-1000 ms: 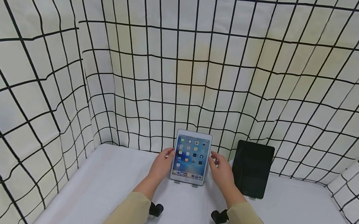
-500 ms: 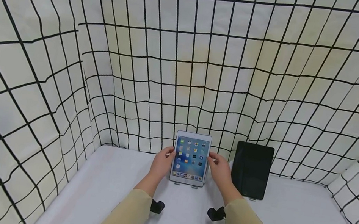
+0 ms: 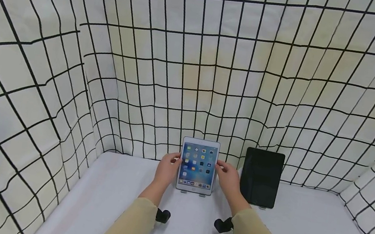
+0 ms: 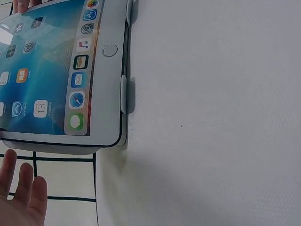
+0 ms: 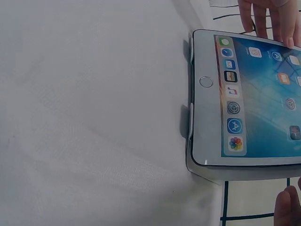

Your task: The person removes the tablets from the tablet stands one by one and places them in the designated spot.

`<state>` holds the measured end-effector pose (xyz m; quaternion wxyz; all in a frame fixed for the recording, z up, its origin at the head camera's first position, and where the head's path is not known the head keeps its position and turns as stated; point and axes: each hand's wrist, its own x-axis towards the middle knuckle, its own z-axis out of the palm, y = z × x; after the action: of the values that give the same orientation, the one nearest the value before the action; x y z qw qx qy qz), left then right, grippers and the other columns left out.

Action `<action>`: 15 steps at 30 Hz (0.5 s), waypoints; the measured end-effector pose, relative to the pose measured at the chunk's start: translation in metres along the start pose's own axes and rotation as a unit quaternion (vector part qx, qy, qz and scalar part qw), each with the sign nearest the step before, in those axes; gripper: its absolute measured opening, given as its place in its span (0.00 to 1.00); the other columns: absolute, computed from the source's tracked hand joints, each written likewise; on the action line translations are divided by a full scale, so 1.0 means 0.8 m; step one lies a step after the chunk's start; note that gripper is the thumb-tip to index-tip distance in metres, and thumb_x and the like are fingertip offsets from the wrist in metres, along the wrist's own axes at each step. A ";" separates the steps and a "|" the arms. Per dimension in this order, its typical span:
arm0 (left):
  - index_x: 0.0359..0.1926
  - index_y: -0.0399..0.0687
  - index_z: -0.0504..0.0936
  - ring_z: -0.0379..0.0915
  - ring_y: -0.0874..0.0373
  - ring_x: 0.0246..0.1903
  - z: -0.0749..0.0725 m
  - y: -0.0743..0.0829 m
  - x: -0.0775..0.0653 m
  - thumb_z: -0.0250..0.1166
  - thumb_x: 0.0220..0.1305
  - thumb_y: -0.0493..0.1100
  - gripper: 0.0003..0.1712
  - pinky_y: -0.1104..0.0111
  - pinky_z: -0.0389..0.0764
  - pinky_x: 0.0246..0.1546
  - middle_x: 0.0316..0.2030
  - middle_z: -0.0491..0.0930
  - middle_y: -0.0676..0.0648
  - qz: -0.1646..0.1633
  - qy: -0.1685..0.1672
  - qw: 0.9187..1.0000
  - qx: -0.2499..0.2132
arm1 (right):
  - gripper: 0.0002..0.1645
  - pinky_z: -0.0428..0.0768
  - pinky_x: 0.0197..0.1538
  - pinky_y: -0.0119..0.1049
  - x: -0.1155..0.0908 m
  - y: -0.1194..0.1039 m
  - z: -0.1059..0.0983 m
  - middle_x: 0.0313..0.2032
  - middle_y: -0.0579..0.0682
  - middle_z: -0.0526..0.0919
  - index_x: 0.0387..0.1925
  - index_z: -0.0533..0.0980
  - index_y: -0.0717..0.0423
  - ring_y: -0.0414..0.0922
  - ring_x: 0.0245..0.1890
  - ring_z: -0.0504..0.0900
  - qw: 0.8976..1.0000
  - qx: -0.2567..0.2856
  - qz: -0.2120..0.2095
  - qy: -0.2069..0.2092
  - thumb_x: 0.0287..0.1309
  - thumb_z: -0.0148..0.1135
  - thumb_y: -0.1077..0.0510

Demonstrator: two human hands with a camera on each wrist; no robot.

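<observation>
A white tablet (image 3: 197, 166) leans upright with its screen lit, app icons showing above a home button. Small lips of a stand (image 4: 123, 94) hook its lower edge. At the tablet's left edge my left hand (image 3: 167, 170) pinches it, the thumb on the front rim; the right wrist view shows the other fingers (image 5: 260, 20) spread beside the edge. My right hand (image 3: 230, 181) holds the opposite edge between thumb and index finger. In the left wrist view some of the left hand's fingers (image 4: 24, 188) stretch out below the tablet's side. Fingertips behind the tablet are hidden.
To the right stands a dark tablet (image 3: 261, 177) with a black screen, propped on its own stand (image 3: 262, 207). Both are at the back of a white-covered table (image 3: 190, 225). White walls with a black grid (image 3: 155, 88) rise behind and at both sides.
Both hands have closed in on the tablet: the right hand moved left from beside it to its right edge, and the left thumb came onto the left rim. The tablet stays in place.
</observation>
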<state>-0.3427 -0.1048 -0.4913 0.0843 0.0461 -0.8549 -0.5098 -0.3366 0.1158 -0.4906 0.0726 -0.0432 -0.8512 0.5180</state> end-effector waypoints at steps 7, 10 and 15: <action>0.60 0.49 0.80 0.73 0.50 0.54 -0.008 0.000 -0.010 0.60 0.72 0.46 0.19 0.56 0.77 0.55 0.55 0.76 0.46 0.052 0.019 0.998 0.044 | 0.20 0.81 0.48 0.43 -0.013 0.000 0.000 0.53 0.51 0.78 0.58 0.80 0.53 0.48 0.48 0.76 0.997 -0.050 -0.056 0.023 0.67 0.63 0.53; 0.60 0.49 0.80 0.74 0.52 0.50 -0.010 0.000 -0.015 0.61 0.72 0.46 0.19 0.58 0.78 0.50 0.50 0.78 0.48 0.054 0.022 0.997 0.045 | 0.20 0.79 0.41 0.39 -0.018 0.001 0.000 0.49 0.50 0.78 0.58 0.80 0.54 0.46 0.44 0.76 0.995 -0.066 -0.075 0.029 0.66 0.64 0.54; 0.62 0.53 0.79 0.76 0.55 0.46 -0.010 -0.001 -0.020 0.61 0.72 0.47 0.20 0.61 0.80 0.43 0.47 0.82 0.50 0.039 0.019 0.998 0.039 | 0.22 0.77 0.37 0.36 -0.025 0.002 -0.001 0.43 0.50 0.79 0.60 0.78 0.54 0.46 0.40 0.74 0.994 -0.070 -0.081 0.024 0.66 0.64 0.56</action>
<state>-0.3259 -0.1093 -0.4898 0.1184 0.0256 -0.8737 -0.4711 -0.3168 0.1144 -0.4930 0.1317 0.0085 -0.8842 0.4481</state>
